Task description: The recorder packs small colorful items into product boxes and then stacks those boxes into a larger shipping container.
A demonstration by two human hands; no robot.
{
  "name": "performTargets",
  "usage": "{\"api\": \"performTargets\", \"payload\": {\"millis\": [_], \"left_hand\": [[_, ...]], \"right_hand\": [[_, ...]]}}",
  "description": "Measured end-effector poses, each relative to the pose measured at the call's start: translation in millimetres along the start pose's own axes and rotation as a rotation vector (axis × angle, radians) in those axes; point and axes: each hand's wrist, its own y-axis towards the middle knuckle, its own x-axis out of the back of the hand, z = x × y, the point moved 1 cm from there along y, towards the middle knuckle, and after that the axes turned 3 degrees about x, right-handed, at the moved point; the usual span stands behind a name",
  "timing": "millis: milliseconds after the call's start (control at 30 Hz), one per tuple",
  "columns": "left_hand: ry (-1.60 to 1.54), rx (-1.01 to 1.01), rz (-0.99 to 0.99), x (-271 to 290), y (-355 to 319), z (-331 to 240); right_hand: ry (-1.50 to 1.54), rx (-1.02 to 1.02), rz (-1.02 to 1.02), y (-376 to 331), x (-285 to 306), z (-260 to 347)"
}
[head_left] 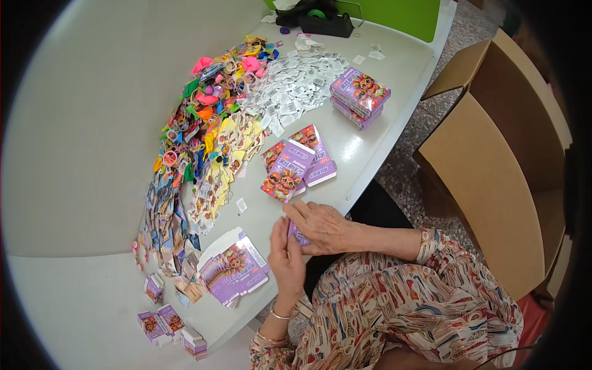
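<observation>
Holding: both hands meet at the near edge of the table, closed around a small purple carton (297,234), of which only a sliver shows between the fingers.
Left hand (285,262): upright, fingers curled against the carton's left side; thin bangles circle the wrist.
Right hand (322,227): laid over the carton from the right, fingers bent and gripping it; the hand covers most of the carton, so its shape is hard to make out.
Cut off: the fisheye rim darkens every corner and bends the table edges.
Table (80,111): pale grey, smooth, slightly glossy, running from near left to far right.
Floor (425,123): speckled stone, seen right of the table.
Cardboard box (493,166): large, brown, open, standing on the floor at the right, partly lost in the rim.
Flat cartons (233,268): a stack of unfolded purple printed card, just left of the hands.
Printed sleeves (297,163): purple cards with cartoon figures, fanned out beyond the hands.
Finished boxes (360,95): purple, stacked at the far right of the table.
Toy heap (206,120): small bright plastic pieces in pink, orange, green and yellow, too small to tell apart.
Paper slips (296,86): white, printed, scattered between the heap and the boxes.
Tape dispenser (324,21): black, at the far end.
</observation>
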Motion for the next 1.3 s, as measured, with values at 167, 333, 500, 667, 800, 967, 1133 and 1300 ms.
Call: {"api": "performTargets", "payload": {"millis": [167,333,500,667,800,967,1133,1300], "left_hand": [[0.027,0.100,0.069,11.4,2.8,-3.7],[0.344,-0.115,-0.065,-15.4,-3.7,-4.7],[0.227,-0.139,0.103,-23.3,23.1,-8.1],[0.472,-0.445,0.037,-13.3,86.7,-17.2],[0.868,-0.512,0.112,-12.4,111.7,14.7],[0.401,-0.189,0.109,-2.0,98.8,2.7],[-0.675,0.366,0.285,-2.8,55.2,6.6],[-0.616,0.321,0.427,11.8,41.7,20.2]], "right_hand": [[0.029,-0.063,-0.042,2.0,9.1,-0.2],[-0.086,-0.121,-0.053,-6.1,18.5,-4.0],[-0.120,-0.150,-0.179,-11.0,39.1,-17.3],[-0.256,-0.383,-0.235,3.3,73.8,-52.3],[-0.421,-0.365,-0.303,15.9,58.5,-88.8],[-0.496,-0.142,-0.439,16.3,54.7,-65.9],[0.181,-0.206,-0.307,11.1,35.7,-34.2],[0.672,-0.400,-0.169,22.8,31.2,-13.3]]}}
